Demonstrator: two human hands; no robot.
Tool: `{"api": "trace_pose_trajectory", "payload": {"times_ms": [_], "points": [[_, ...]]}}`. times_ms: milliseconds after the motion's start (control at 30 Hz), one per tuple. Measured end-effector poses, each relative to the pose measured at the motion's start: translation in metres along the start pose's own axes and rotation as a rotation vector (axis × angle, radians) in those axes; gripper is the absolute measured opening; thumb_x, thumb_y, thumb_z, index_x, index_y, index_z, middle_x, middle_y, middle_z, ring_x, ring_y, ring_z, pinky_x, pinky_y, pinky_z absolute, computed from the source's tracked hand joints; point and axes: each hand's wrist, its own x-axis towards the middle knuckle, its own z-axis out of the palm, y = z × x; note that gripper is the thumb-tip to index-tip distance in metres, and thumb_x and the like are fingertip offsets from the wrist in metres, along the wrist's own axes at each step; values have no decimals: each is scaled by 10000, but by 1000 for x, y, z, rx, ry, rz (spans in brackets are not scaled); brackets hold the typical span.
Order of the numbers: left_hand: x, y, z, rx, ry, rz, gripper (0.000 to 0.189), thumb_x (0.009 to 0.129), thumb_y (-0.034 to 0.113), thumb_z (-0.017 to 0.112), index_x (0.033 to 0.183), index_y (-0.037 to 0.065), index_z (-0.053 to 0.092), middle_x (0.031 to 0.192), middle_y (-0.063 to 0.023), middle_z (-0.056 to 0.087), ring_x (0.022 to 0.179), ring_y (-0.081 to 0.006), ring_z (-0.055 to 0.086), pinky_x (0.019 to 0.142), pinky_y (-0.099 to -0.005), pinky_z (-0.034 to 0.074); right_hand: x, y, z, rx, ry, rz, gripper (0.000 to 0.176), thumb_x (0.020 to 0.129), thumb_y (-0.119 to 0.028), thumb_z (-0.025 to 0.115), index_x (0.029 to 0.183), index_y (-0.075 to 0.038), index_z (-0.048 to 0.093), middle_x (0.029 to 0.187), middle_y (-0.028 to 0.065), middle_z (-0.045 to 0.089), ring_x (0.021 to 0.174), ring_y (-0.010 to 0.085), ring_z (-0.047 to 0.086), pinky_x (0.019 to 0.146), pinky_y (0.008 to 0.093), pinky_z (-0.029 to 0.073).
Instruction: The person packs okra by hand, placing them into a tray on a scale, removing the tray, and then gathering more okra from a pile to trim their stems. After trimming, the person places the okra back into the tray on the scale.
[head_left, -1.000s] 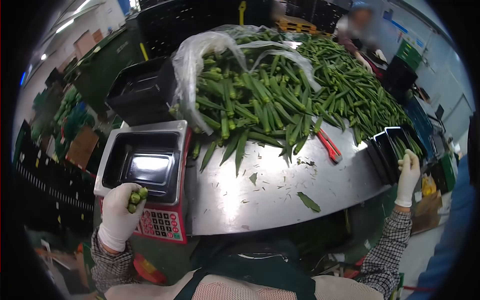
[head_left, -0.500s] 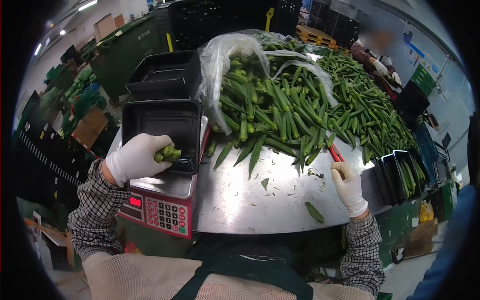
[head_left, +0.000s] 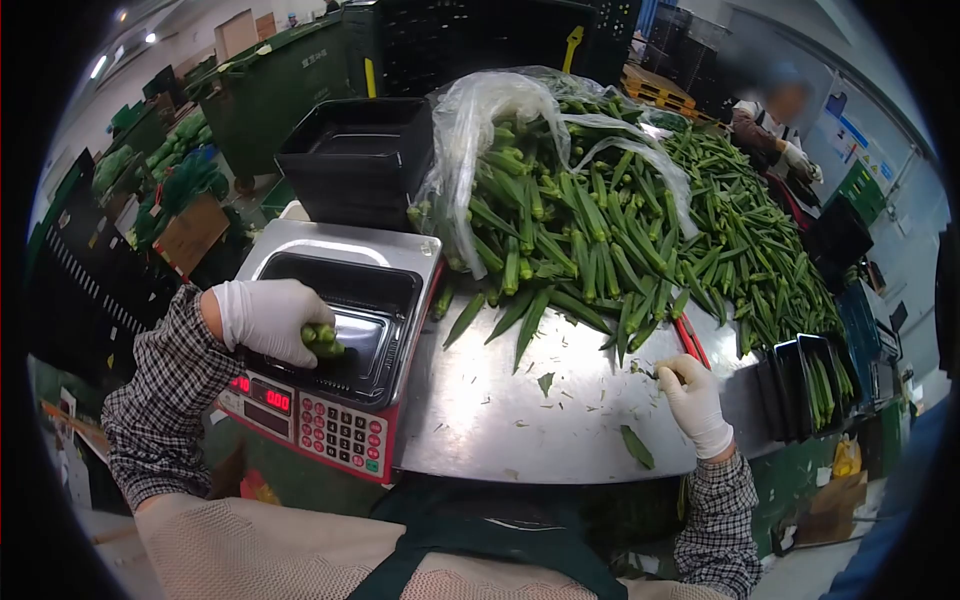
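My left hand (head_left: 272, 322), in a white glove, is closed round a few okra pods (head_left: 322, 341). It is over a black tray (head_left: 385, 287) lying on the steel pan of a weighing scale (head_left: 340, 432), whose red display reads 0.00. My right hand (head_left: 692, 408), also gloved, is closed in a pinch above the steel table (head_left: 500, 430). Small dark bits show by its fingertips; whether it grips any I cannot make out. Just beyond it lies a slim red tool (head_left: 690, 341), partly under a large okra heap (head_left: 610, 220).
Clear plastic (head_left: 490, 110) drapes over the heap. Stacked black trays (head_left: 355, 165) stand behind the scale. Packed trays of okra (head_left: 815, 385) are at the right. Leaf scraps (head_left: 635, 447) litter the table. Another person (head_left: 765, 130) stands at the far right.
The black tray has come down from a raised position to lie on the scale. My left hand has lowered with the okra. My right hand remains pinched near the red tool.
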Motion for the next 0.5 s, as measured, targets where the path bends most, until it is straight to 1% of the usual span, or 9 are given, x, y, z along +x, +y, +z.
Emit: {"api": "trace_pose_trajectory", "payload": {"times_ms": [100,133,233,267,367,400,433,467,500], "points": [[-4,3,-1,-90,203,-56,406,661,239,720,968,0,601,825,-159,633,806,-292,623,709,-356,492,17,-11,11,46,-46,-21,74,815,-45,589,858,14,606,755,85,589,654,141,554,604,251,442],[0,-4,2,-112,257,26,460,648,235,738,1008,-9,588,941,-160,624,878,-298,605,759,-349,484,26,-18,17,60,-54,-45,79,815,-45,587,864,14,606,768,90,593,661,149,562,610,254,447],[-2,-9,7,-72,456,263,498,616,193,773,1031,-4,584,1065,-168,581,1024,-294,547,879,-344,440,56,-43,42,1,-8,-268,97,803,-53,585,867,18,604,808,104,602,700,209,590,634,279,465],[-11,-2,8,-89,602,252,473,611,128,755,1033,-1,587,1125,-161,559,1095,-301,504,940,-354,400,68,-49,49,-21,-30,-286,115,801,-69,587,876,16,605,835,112,603,731,233,593,654,295,469],[-33,21,16,-304,976,292,427,616,63,718,1016,-10,587,1098,-160,575,1066,-296,532,928,-364,410,112,-52,79,-100,-64,-366,194,793,-142,599,912,10,605,918,139,600,838,301,590,732,348,472],[-40,36,24,-319,1027,345,398,613,19,686,998,-9,590,1030,-157,601,997,-288,570,883,-368,439,128,-50,91,-139,-56,-413,239,789,-183,606,931,9,604,947,151,595,883,321,581,770,369,467],[-44,51,34,-264,1048,404,367,617,16,682,975,6,602,960,-145,621,920,-275,601,814,-371,473,144,-55,99,-217,-165,-291,454,765,-301,641,1077,21,561,1089,191,554,1026,338,533,875,381,437],[-43,65,45,-271,1034,527,301,629,29,695,921,14,622,910,-132,634,861,-273,617,759,-357,490,159,-56,110,-314,-189,-261,622,730,-359,666,1180,28,479,1159,215,511,1083,347,498,917,378,415],[-41,80,53,-282,923,587,241,644,44,713,871,14,638,890,-127,641,819,-277,624,735,-353,495,172,-56,123,-409,-210,-235,798,695,-417,692,1284,35,397,1229,239,467,1140,356,464,959,374,392]]}}
